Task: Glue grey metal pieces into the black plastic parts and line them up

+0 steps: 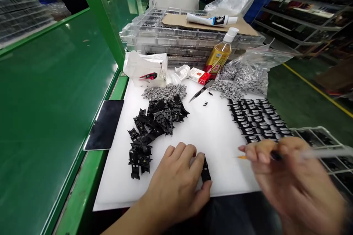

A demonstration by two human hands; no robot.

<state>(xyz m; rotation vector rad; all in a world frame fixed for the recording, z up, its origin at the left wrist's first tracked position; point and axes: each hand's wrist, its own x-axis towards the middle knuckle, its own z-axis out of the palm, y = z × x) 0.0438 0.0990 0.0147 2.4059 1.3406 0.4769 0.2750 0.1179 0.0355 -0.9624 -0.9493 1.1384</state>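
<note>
pinching black part, left hand fingertips

Pinching a black part between thumb and fingers of the left hand on the white board; gripping a thin tool in the blurred right hand, aiming its orange tip left; working between a black pile and rows of parts

1. Bare left hand, knuckles and finger creases faintly marked.
2. Bare forearm behind it, unsleeved down to the frame's edge.
3. Bare right hand, motion-blurred, nails visible on two fingertips.
</note>
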